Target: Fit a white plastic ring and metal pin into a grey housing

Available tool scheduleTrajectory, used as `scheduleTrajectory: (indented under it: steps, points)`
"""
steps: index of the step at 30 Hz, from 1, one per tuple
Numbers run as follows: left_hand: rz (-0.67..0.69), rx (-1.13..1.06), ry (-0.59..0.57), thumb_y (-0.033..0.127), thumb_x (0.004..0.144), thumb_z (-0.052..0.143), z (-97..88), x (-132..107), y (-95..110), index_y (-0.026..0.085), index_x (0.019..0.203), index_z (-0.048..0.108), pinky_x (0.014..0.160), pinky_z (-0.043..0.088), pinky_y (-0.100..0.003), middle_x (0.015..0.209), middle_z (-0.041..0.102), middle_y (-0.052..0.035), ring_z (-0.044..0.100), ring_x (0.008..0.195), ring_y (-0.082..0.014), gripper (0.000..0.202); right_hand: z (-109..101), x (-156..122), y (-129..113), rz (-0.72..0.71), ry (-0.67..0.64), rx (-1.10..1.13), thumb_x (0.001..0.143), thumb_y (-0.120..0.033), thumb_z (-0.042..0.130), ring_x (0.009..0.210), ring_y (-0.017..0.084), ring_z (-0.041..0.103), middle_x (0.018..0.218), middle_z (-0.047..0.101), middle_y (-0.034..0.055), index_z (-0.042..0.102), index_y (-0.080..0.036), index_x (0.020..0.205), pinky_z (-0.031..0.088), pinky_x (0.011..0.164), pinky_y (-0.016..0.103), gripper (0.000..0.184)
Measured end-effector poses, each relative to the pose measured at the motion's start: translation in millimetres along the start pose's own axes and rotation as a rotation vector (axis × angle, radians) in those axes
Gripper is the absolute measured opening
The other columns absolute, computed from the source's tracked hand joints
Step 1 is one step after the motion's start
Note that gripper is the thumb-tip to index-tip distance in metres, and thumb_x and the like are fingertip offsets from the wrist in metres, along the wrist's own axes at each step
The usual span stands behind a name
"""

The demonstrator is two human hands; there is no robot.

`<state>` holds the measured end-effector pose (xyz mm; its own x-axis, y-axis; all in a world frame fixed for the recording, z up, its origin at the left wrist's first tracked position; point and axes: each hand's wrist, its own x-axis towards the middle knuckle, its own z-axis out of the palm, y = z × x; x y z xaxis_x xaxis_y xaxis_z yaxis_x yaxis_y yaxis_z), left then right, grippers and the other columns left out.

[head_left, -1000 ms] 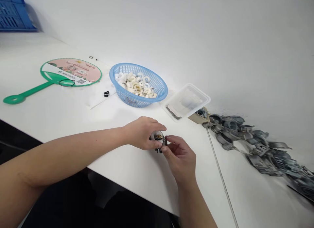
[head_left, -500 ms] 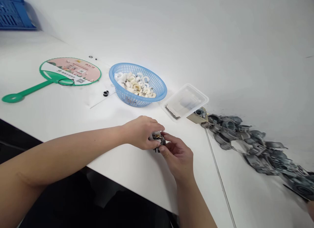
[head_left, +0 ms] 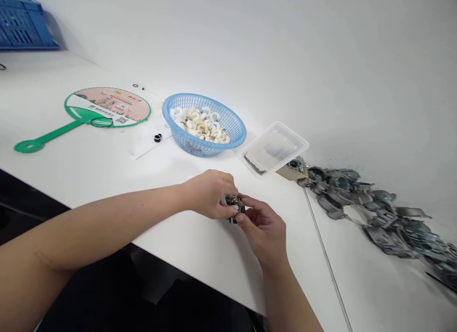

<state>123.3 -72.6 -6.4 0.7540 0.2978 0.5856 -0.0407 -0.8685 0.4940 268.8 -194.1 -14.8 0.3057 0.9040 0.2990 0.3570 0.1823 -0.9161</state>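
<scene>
Small cast-metal fitting (head_left: 233, 207) sits between both hands, held just off the near edge of a white table (head_left: 214, 265), with brass-coloured parts showing at its centre. Fingers hide much of its shape. Being metal, it should handle as stiff and fairly heavy for its size, with little give; its outer body looks the safest place to take hold, clear of the small brass parts.

At far left, a blue plastic crate (head_left: 24, 27) stands on the table's far side. Next, a green hand fan (head_left: 107, 107) lies flat with a black O-ring (head_left: 102, 122) on it, and a small black ring (head_left: 157, 138) rests on a white sheet (head_left: 143, 149) just beside it. A blue plastic basket (head_left: 163, 114) holds white rings (head_left: 200, 125). The left hand (head_left: 209, 194) curls its fingers closely around the fitting, while the right hand (head_left: 262, 232) grips it narrowly between thumb and fingertips. Farther right lie a clear plastic tub (head_left: 274, 149) containing dark metal strips (head_left: 254, 164), a cardboard piece (head_left: 287, 171), and a long spread of grey metal castings (head_left: 371, 203).
</scene>
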Motion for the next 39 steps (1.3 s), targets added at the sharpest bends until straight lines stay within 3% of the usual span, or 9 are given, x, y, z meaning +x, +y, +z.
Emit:
scheduleTrajectory:
  steps: [8,15,23,31,39]
  points:
    - [-0.001,-0.045,0.011,0.03,0.072,0.059,-0.4,-0.4,0.8,0.016,0.075,0.068,0.067,0.048,-0.026,0.075,0.064,-0.0043,0.06,0.075,-0.0159,0.016,-5.4,1.8,-1.7,0.024,-0.057,-0.005,0.071,-0.031,0.072,0.073,0.018,0.063,0.103,0.067,0.008,0.064,-0.023,0.097,0.055,0.06,0.036,0.029]
    - [0.002,-0.05,-0.003,0.032,0.07,0.063,0.1,-1.3,-2.0,0.017,0.077,0.068,0.068,0.048,-0.026,0.079,0.065,-0.0048,0.06,0.076,-0.0159,0.017,-2.8,-0.1,5.6,-0.037,-0.007,-0.036,0.072,-0.038,0.07,0.079,0.021,0.063,0.103,0.066,0.008,0.066,-0.024,0.09,0.056,0.062,0.037,0.024]
    - [0.008,0.03,-0.056,0.034,0.075,0.059,-2.5,-0.8,-0.6,0.017,0.081,0.069,0.068,0.047,-0.028,0.079,0.064,-0.0055,0.058,0.075,-0.0173,0.02,1.1,-2.0,4.9,-0.044,0.014,-0.025,0.074,-0.037,0.068,0.078,0.019,0.062,0.104,0.065,0.0069,0.064,-0.024,0.089,0.054,0.061,0.034,0.02]
    - [-0.002,-0.08,-0.021,0.028,0.076,0.06,-3.1,-3.7,0.0,0.016,0.084,0.069,0.074,0.048,-0.028,0.082,0.066,-0.0062,0.059,0.081,-0.0178,0.017,7.1,-4.3,10.5,-0.072,0.044,-0.014,0.076,-0.036,0.066,0.073,0.016,0.061,0.104,0.063,0.007,0.061,-0.022,0.083,0.052,0.059,0.031,0.016]
    - [0.002,-0.178,0.002,0.03,0.072,0.066,-3.9,-7.3,-2.1,0.016,0.093,0.068,0.076,0.048,-0.027,0.089,0.067,-0.0069,0.06,0.085,-0.0176,0.025,-2.1,-1.4,12.7,-0.166,-0.061,-0.152,0.079,-0.032,0.064,0.077,0.018,0.063,0.107,0.063,0.0093,0.066,-0.022,0.091,0.054,0.057,0.03,0.016]
